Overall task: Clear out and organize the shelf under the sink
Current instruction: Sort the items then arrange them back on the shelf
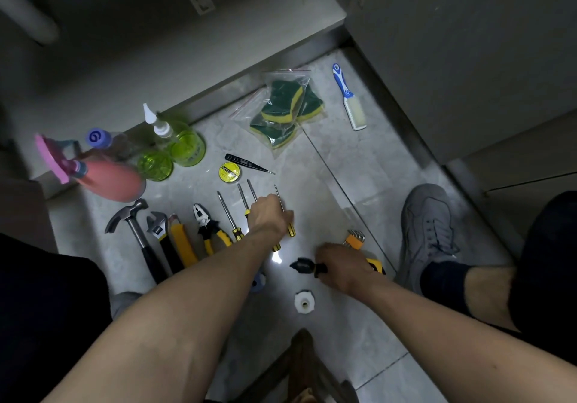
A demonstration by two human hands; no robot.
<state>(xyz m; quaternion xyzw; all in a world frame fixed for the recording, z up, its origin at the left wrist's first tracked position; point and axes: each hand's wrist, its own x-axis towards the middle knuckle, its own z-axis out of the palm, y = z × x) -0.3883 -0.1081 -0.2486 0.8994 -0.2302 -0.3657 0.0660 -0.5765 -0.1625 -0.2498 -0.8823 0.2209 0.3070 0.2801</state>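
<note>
Four screwdrivers [230, 215] are shown laid side by side on the floor [337, 165], tips toward the shelf [175, 59], in a row continued leftward by pliers [207, 231], a yellow knife [182, 240], a wrench [159, 227] and a hammer [134, 224]; the arrangement is judged to be a sorting by kind. The left hand [268, 215] is seen resting over the two right-hand screwdrivers, its fingers curled down on them, probably to square them with the row; whether a shaft is actually clasped cannot be told. The right hand [340, 266] is closed about a black-and-yellow tool [307, 266], whose black nose protrudes from the grip; orange hex keys [356, 238] lie just beyond it. Bottles are grouped at the left against the shelf's edge: a pink sprayer [103, 174], two green bottles [175, 149] and a blue-capped one [99, 137]. Cleaning things are set farther off: bagged sponges [285, 112] and a brush [348, 96]. A tape roll [229, 172] and tester pen [246, 162] lie between the groups. The shelf itself appears cleared and dark. Open floor remains to the right of the screwdrivers, bounded by a shoe [427, 231] and the metal sill [390, 90] under the door; a white fitting [304, 301] sits near the wrists.
</note>
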